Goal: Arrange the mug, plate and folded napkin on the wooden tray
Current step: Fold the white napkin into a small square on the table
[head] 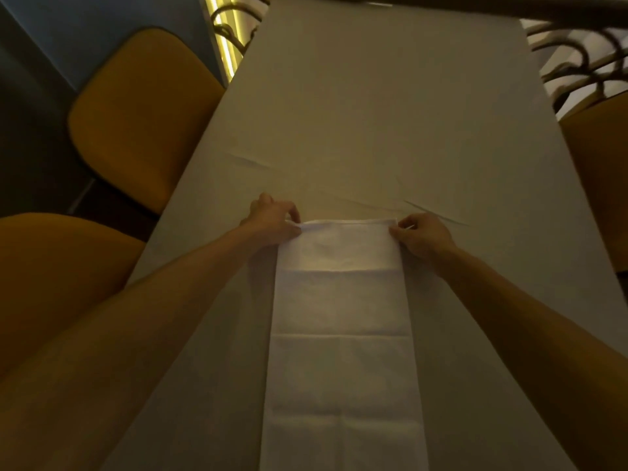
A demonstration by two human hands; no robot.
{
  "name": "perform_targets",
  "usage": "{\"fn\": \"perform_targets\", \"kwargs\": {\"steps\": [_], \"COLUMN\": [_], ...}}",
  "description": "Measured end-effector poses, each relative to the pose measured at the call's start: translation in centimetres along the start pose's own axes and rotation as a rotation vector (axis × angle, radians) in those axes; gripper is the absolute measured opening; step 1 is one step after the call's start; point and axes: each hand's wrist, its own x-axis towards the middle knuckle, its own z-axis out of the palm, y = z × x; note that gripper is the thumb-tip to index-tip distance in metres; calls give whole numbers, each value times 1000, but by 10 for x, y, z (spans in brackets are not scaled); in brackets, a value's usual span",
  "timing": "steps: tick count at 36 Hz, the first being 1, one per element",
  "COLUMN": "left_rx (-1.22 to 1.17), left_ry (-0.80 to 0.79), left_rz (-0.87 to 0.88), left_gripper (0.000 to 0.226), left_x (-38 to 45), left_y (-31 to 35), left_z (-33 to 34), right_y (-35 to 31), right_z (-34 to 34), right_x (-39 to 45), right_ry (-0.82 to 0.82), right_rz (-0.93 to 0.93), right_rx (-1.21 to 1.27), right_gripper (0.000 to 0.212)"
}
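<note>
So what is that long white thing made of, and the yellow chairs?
The napkin looks like cloth, matte white: it holds crisp fold creases and its far edge bends softly where the left hand and right hand pinch its corners. It could be thick paper; the dim light leaves that open. The chairs look like padded mustard fabric, dull with rounded edges.

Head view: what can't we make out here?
- Napkin: near end cut off by the bottom edge.
- Left hand and right hand: fingertips tucked round the napkin's far corners.
- Mug, plate, tray: not in view.
- Chairs: cut off by the edges, dim.
</note>
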Motion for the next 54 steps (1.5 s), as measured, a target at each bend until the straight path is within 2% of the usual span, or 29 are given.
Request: {"fn": "perform_targets", "kwargs": {"steps": [6, 10, 14, 17, 24, 30, 36, 40, 45, 51, 54], "left_rx": [-21, -142, -259, -330, -373, -458, -519, -537, -402, -332, -289], "left_ry": [-8, -30, -46, -5, 123, 259, 223, 142, 64, 102, 107], "left_rz": [56, 89, 100, 113, 156, 238, 307, 325, 388, 423, 440], "left_gripper": [20, 13, 18, 26, 20, 19, 19, 18, 16, 23, 25], "left_x": [-2, -10, -15, -18, -27, -38, -62, -92, -130, -168, -188], "left_y": [8, 6, 5, 11, 39, 64, 71, 60, 41, 14, 1], "left_z": [-2, -8, -17, -26, -47, -64, -79, -82, -73, -47, -30], "right_y": [3, 3, 3, 1, -7, -19, -27, -17, 2, 26, 40], "right_z": [-1, -9, -24, -37, -64, -90, -111, -117, -118, -99, -84], "right_x": [-1, -5, -12, -16, -24, -38, -70, -105, -150, -195, -216], "right_ry": [-25, -47, -71, -40, 30, 151, 245, 162, -12, -39, -60], "right_rz": [-31, -63, -109, -120, -133, -193, -299, -347, -401, -510, -551], "right_rx": [58, 119, 151, 146, 129, 127, 101, 47, 29, -153, -187], "right_gripper": [12, 11, 10, 9, 17, 18, 12, 15, 9, 4, 8]}}
